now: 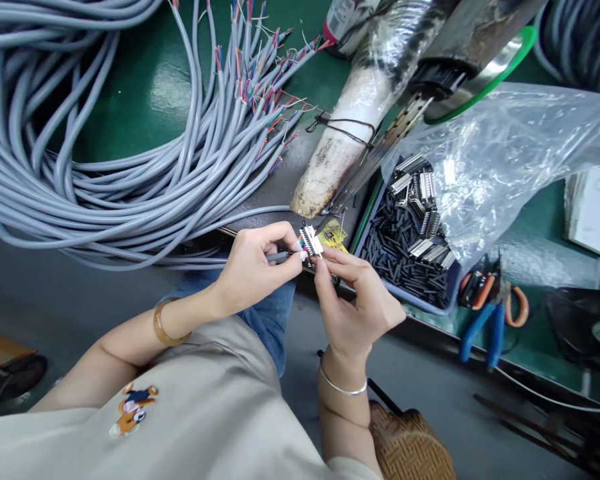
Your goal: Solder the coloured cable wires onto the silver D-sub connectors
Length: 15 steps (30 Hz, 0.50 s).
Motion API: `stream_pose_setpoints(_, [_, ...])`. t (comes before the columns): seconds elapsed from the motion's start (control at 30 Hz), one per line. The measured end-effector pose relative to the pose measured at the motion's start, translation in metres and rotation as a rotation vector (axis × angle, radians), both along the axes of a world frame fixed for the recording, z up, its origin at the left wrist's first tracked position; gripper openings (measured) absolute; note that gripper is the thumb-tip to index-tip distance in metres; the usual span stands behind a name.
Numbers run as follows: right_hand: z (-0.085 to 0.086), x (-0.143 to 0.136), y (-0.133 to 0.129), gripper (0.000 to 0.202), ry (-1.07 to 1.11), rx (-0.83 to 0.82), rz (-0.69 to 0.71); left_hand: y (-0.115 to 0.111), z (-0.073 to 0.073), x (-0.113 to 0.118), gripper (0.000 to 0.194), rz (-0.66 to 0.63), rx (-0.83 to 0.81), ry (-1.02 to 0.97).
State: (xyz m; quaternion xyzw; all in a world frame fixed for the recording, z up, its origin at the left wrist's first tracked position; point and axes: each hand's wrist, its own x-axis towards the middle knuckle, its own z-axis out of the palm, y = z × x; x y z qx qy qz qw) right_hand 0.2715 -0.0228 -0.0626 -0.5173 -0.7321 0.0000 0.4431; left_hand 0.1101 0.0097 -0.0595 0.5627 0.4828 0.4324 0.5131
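My left hand [260, 267] pinches the stripped end of a grey cable [280, 256], its thin coloured wires fanned toward a small metal multi-pin connector [311, 241]. My right hand [353, 293] grips that connector between thumb and fingers from the other side. Both hands meet just off the table edge, below the tip of a white, scorched, wrapped rod [325, 160]. Where each wire meets its pin is too small and partly covered by fingertips.
A large bundle of grey cables [145, 180] with stripped ends spreads over the left. At right, a bin [453, 307] holds black sleeves [395, 250] and connectors, partly under a plastic bag [520, 147]. Blue-handled pliers [495, 327] lie beside it. A woven stool [410, 440] stands below.
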Motion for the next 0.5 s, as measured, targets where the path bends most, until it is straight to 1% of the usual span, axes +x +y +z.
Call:
stream_pose_setpoints(0.17, [0.002,0.000,-0.008,0.020,-0.027,-0.010,-0.009,-0.005,-0.002,-0.002,0.007,-0.027,0.020,0.017])
stream_pose_setpoints(0.27, [0.002,0.000,-0.011,0.019,-0.044,-0.010,-0.005,-0.008,0.000,-0.005,0.010,-0.072,-0.047,-0.027])
stream_pose_setpoints(0.33, [0.000,0.002,-0.013,0.017,-0.010,-0.011,-0.016,-0.009,-0.001,-0.010,0.015,-0.156,-0.137,-0.079])
stream_pose_setpoints(0.4, [-0.004,0.009,-0.017,0.011,0.066,-0.021,-0.082,-0.012,-0.003,-0.016,0.018,-0.287,-0.208,-0.101])
stream_pose_setpoints(0.43, [-0.005,0.014,-0.019,0.005,0.117,-0.012,-0.132,-0.013,-0.005,-0.020,0.017,-0.360,-0.220,-0.087])
stream_pose_setpoints(0.47, [-0.007,0.020,-0.022,0.003,0.164,-0.017,-0.173,-0.015,-0.007,-0.025,0.014,-0.436,-0.215,-0.049])
stream_pose_setpoints(0.5, [-0.007,0.027,-0.025,0.011,0.206,-0.022,-0.204,-0.017,-0.010,-0.029,0.011,-0.509,-0.193,0.005])
